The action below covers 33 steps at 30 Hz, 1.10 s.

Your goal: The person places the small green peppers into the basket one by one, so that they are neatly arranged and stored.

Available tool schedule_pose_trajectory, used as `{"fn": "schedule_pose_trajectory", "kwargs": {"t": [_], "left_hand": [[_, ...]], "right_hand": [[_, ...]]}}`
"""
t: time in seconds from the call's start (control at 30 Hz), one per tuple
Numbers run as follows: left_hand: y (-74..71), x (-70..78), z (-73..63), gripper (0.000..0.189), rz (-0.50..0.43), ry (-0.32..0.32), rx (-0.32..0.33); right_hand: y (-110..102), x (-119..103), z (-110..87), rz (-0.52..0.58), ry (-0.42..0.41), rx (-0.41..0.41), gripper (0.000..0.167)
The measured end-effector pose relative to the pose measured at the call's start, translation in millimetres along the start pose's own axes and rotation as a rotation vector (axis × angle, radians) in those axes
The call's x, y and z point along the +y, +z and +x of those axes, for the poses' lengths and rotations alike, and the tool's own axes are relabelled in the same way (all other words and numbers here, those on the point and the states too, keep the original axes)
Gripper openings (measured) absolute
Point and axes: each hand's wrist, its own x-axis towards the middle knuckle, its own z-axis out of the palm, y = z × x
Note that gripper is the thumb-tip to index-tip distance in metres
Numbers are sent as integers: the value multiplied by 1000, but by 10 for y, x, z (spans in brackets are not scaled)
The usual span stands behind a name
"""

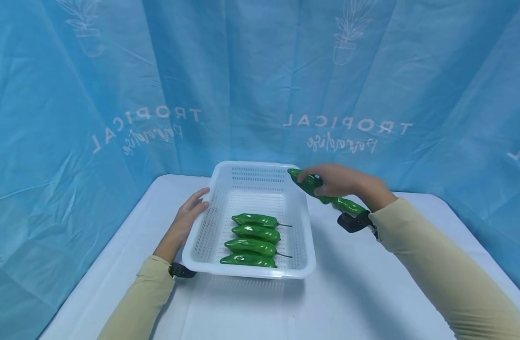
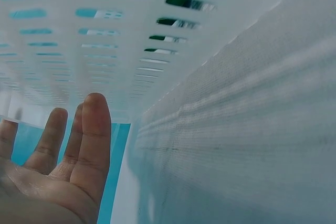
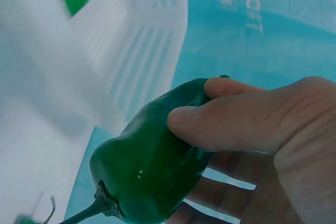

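Note:
My right hand grips a green pepper by the basket's far right corner. In the right wrist view, thumb and fingers pinch this glossy pepper, its stem pointing to the lower left. A white slotted plastic basket holds several long green peppers, laid side by side in its nearer half. Along the basket's left wall lies my left hand, its fingertips at the rim. The left wrist view shows that hand with fingers extended beside the slotted wall, holding nothing.
Another green pepper lies on the white-covered table, partly behind the right wrist. A blue printed curtain hangs close behind the basket and around the sides. Dark bands sit on both wrists.

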Motion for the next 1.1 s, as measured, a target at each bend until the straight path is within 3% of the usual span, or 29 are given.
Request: {"fn": "schedule_pose_trajectory", "kwargs": {"t": [0.3,0.5,0.77,1.1], "left_hand": [[-23,-6,12,58,-8,4,-8],[-19,-15,19,59,-5,7,-10],[-10,-20,24,58,-16,11,-8],[-11,-33,23,60,-18,12,-8]], "right_hand": [[22,-477,290,-41,-91,-62,46],[107,-683,419,-27,-171,-123,46],[199,-751,499,-5,-187,-153,49],[360,-664,654,102,-220,-173,50]]}}
